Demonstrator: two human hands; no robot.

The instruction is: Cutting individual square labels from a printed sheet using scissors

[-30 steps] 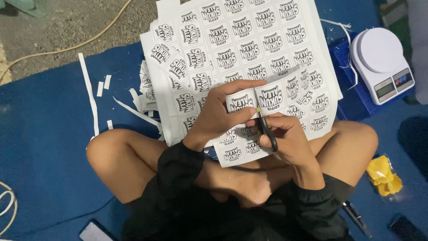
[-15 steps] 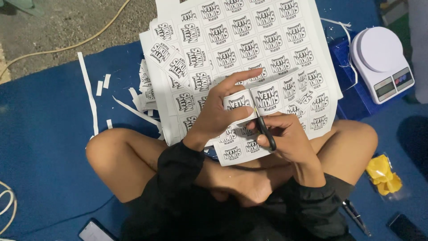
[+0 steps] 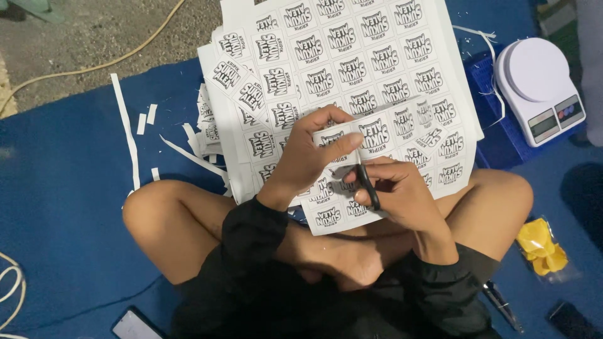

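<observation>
My left hand [image 3: 308,157] pinches a printed label sheet [image 3: 377,135] over my lap, my right hand [image 3: 399,191] grips black scissors [image 3: 369,187] at its edge. More sheets [image 3: 326,56] lie beyond on the blue mat [image 3: 63,188] — paper strips [image 3: 125,135] left, white kitchen scale [image 3: 541,88] right (yellow packet [image 3: 540,246] by my knee).

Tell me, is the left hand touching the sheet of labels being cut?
Touching. The head view shows the left hand pinching the label sheet, thumb pressed on top, beside the scissors.
</observation>
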